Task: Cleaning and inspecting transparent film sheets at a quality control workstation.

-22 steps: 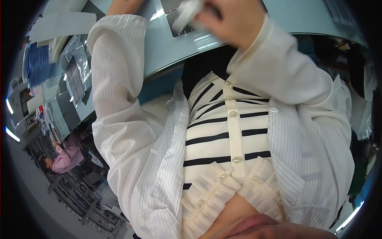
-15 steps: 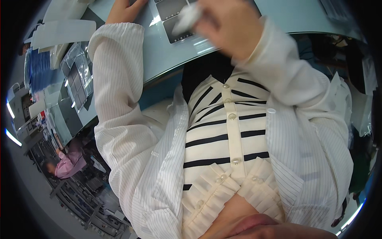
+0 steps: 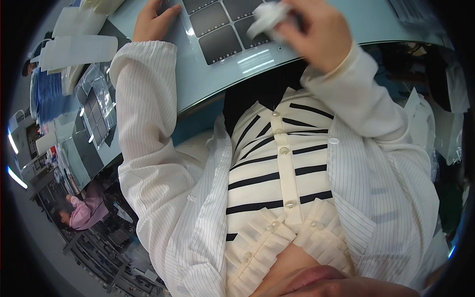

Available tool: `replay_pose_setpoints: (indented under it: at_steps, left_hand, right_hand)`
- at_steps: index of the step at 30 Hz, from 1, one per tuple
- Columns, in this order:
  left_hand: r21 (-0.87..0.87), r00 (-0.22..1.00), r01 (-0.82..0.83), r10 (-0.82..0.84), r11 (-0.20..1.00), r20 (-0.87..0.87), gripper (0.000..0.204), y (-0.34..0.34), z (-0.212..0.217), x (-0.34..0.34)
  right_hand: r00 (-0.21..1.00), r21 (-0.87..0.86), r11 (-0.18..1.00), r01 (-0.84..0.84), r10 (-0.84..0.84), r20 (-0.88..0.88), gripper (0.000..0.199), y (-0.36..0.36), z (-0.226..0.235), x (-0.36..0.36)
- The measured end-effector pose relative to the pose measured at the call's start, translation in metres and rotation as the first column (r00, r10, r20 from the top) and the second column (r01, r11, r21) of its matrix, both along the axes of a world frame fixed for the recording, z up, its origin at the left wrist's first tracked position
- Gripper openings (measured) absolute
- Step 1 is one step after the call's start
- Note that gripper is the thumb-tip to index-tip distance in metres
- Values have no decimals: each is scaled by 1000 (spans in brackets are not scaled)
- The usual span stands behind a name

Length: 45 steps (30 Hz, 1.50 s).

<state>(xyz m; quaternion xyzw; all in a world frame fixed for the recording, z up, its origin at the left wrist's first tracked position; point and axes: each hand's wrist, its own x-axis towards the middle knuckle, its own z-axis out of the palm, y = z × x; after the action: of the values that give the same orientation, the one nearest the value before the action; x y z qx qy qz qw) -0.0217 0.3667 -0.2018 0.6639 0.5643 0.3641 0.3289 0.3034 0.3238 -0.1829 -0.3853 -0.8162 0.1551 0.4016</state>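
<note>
A pale, glassy worktop (image 3: 193, 81) spans the upper view, its near edge curving in front of the seated person. At its left end stand one stack of blue sheets (image 3: 47, 94), whose leaves are too tightly packed to count, and one clear plastic bag (image 3: 103, 79) with a dark gridded sheet (image 3: 94, 116) beside it, partly overlapped by the film. Near the middle of the near edge lie the dark square panels (image 3: 220, 44), rounded at the corners and set in two visible columns; five show at least in part, and whether they are joined cannot be told. They appear thin, stiff, light and smooth, probably prone to scratching, and are best taken by their outer edges. Two hands are present. The left hand (image 3: 151, 22) lies beside the panels' left side, thumb apart; its fingers run out of view, so its grip cannot be judged. The right hand (image 3: 321, 34), blurred, closes on one crumpled white wipe (image 3: 269, 19) over the right column. The wipe seems soft and very light, best pinched at its bunched middle.
</note>
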Motion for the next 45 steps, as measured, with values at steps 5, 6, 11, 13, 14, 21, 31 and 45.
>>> replay_pose_setpoints:
  at_steps: [5,6,11,13,14,21,31,45]
  left_hand:
    - [66,1000,-15,16,998,-11,66,5,-1,-2]
    - [116,993,-120,119,986,20,46,4,-2,-3]
    - [-103,848,-225,247,969,469,40,-10,19,-2]
    - [-154,797,-212,262,965,544,39,-14,27,3]
    - [-206,738,-194,281,959,613,40,-16,30,6]
    - [-276,727,-105,263,955,634,53,-26,40,9]
    - [-198,971,-205,225,958,80,59,-31,19,25]
    - [-365,994,-84,105,927,37,59,-52,41,28]
  right_hand:
    - [989,-25,988,151,-151,3,13,-1,4,9]
    - [995,53,998,-16,11,103,17,-9,-7,8]
    - [998,72,997,17,-21,59,16,-5,4,17]
    - [964,40,972,232,-236,126,13,13,5,36]
    - [962,43,970,239,-242,129,13,11,0,37]
    - [991,55,993,-107,103,84,22,-21,-5,12]
    - [964,-71,980,-184,194,183,27,-36,-3,4]
    - [783,-185,860,-476,510,356,23,-33,40,12]
